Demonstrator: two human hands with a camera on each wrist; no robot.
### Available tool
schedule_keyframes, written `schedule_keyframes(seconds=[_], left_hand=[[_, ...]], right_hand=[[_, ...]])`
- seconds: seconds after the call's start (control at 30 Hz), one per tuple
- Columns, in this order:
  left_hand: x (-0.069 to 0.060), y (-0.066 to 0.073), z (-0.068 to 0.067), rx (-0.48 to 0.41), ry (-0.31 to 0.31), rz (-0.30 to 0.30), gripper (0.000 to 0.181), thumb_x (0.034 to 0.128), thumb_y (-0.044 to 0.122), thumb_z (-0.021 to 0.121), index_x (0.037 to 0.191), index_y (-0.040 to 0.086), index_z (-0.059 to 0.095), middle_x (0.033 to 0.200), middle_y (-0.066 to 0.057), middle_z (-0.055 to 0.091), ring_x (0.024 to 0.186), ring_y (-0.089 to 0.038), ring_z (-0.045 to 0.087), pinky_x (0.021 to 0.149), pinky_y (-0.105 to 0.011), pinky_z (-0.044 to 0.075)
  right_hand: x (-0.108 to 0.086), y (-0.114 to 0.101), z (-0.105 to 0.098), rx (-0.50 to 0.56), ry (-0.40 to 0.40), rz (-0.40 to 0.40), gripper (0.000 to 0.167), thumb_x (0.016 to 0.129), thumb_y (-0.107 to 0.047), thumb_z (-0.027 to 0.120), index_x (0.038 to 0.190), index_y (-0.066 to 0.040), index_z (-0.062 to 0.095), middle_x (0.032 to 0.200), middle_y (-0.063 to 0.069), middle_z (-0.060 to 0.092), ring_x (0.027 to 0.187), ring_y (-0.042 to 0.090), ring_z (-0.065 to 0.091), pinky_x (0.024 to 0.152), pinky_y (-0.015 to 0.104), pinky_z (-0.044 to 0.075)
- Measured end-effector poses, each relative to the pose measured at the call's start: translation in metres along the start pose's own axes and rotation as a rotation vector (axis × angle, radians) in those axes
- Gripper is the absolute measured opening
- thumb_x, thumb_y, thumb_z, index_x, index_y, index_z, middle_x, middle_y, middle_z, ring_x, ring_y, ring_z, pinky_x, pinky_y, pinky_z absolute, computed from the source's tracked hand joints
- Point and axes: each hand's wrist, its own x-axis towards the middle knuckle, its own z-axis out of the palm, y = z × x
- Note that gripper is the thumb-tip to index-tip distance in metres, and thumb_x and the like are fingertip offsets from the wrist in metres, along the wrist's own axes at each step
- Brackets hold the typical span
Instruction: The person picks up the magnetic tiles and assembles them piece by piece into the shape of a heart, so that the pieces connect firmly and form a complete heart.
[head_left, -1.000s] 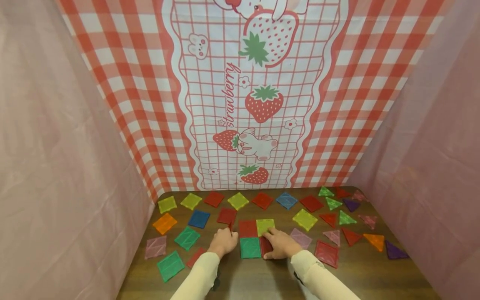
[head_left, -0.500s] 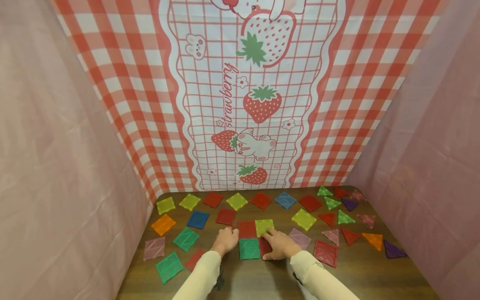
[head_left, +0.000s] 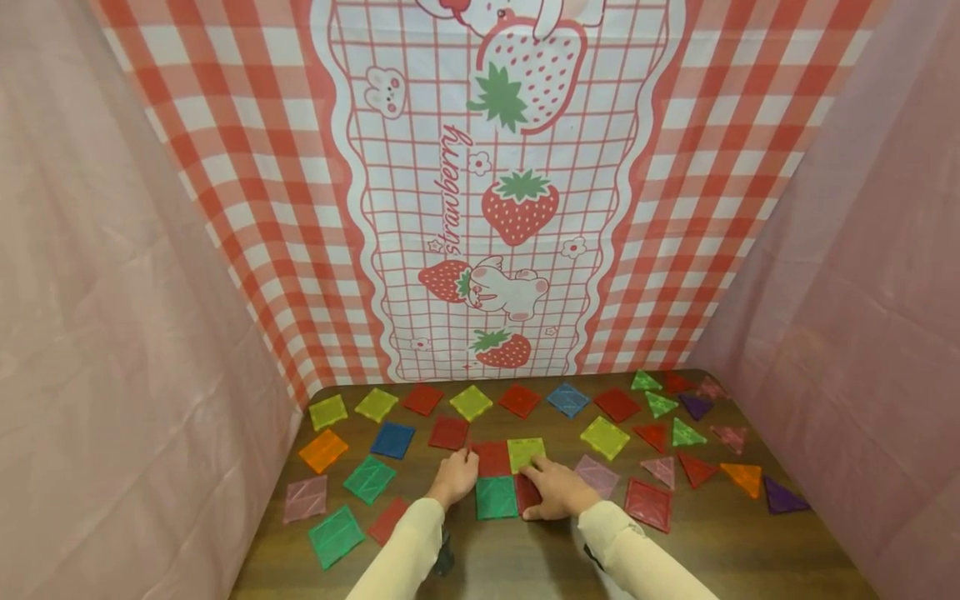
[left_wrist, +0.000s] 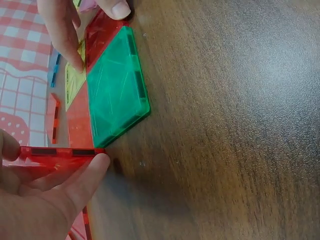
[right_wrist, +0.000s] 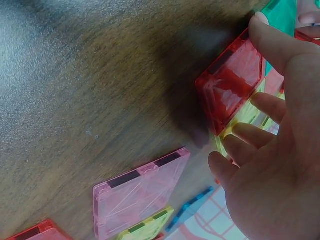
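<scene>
Four square tiles lie edge to edge in a block: red (head_left: 492, 459), yellow (head_left: 525, 454), green (head_left: 497, 497) and a second red (right_wrist: 232, 82). The left hand (head_left: 454, 477) pinches another red tile (left_wrist: 55, 158) between thumb and fingers, raised on edge at the block's left side. The right hand (head_left: 558, 489) lies over the block's right side; its thumb touches the near edge of the second red tile, and its spread fingers reach the yellow one.
Loose square tiles, such as a blue one (head_left: 393, 440) and a pink one (head_left: 596, 477), lie around the block. Several triangles, one of them purple (head_left: 784, 496), lie at the right of the wooden table (head_left: 510, 558). A checked cloth (head_left: 697, 167) hangs behind.
The left hand has turned slightly, and the red tile in it has come closer to the block's left side. The right hand stays at the block; the head view has shifted a little.
</scene>
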Motion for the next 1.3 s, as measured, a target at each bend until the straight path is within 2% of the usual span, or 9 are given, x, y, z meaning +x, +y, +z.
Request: schedule_keyframes(seconds=[0.07,0.13,0.5,0.73,0.9,1.13,1.3], left_hand=[[-0.001,0.000,0.000,-0.001,0.004,0.003,0.054,0.1063,0.027,0.035,0.142,-0.010,0.049,0.142,-0.031,0.054,0.134,-0.048,0.048,0.107,-0.061,0.042],[-0.001,0.000,0.000,0.000,0.005,0.001,0.055,0.1066,0.028,0.035,0.143,-0.011,0.048,0.145,-0.032,0.051,0.137,-0.051,0.044,0.111,-0.063,0.038],[-0.001,0.000,0.004,-0.001,0.024,0.003,0.053,0.1073,0.027,0.035,0.140,-0.012,0.051,0.142,-0.033,0.053,0.136,-0.053,0.044,0.111,-0.064,0.037],[-0.004,0.003,0.003,-0.005,0.057,0.018,0.051,0.1063,0.026,0.036,0.137,-0.010,0.053,0.136,-0.031,0.058,0.130,-0.051,0.051,0.106,-0.061,0.044],[-0.003,0.002,0.001,-0.025,0.058,0.001,0.052,0.1064,0.025,0.040,0.146,-0.008,0.046,0.145,-0.031,0.052,0.136,-0.049,0.047,0.110,-0.061,0.040],[-0.001,0.002,0.001,-0.015,0.062,0.021,0.052,0.1054,0.025,0.042,0.144,-0.009,0.047,0.140,-0.032,0.055,0.134,-0.049,0.049,0.109,-0.061,0.041],[-0.004,0.004,0.001,-0.014,0.061,0.031,0.057,0.1067,0.031,0.038,0.145,-0.011,0.044,0.143,-0.034,0.051,0.135,-0.052,0.046,0.110,-0.062,0.039]], right_hand=[[0.000,0.000,0.001,0.007,0.001,-0.001,0.080,0.080,-0.048,0.083,0.145,-0.011,0.054,0.152,0.025,0.045,0.132,0.047,0.052,0.109,0.056,0.043],[0.000,0.001,0.001,0.011,0.002,-0.005,0.080,0.080,-0.047,0.083,0.145,-0.010,0.054,0.152,0.026,0.044,0.133,0.047,0.051,0.110,0.056,0.043],[-0.004,-0.001,0.000,0.007,-0.003,0.003,0.081,0.080,-0.047,0.083,0.145,-0.009,0.054,0.153,0.026,0.044,0.134,0.045,0.051,0.110,0.054,0.043],[-0.005,0.005,0.000,0.010,-0.002,-0.038,0.082,0.083,-0.048,0.081,0.147,-0.008,0.051,0.153,0.026,0.043,0.138,0.045,0.046,0.112,0.057,0.041],[-0.011,0.020,-0.010,0.064,0.029,-0.055,0.081,0.084,-0.046,0.080,0.149,-0.007,0.049,0.153,0.026,0.043,0.142,0.048,0.039,0.112,0.064,0.036],[-0.023,0.055,-0.031,0.038,0.128,0.034,0.082,0.082,-0.042,0.083,0.147,-0.003,0.050,0.148,0.027,0.049,0.134,0.048,0.048,0.108,0.064,0.039],[-0.033,0.071,-0.037,0.001,0.157,0.084,0.083,0.076,-0.043,0.088,0.141,-0.002,0.056,0.138,0.027,0.055,0.124,0.048,0.055,0.104,0.064,0.042]])
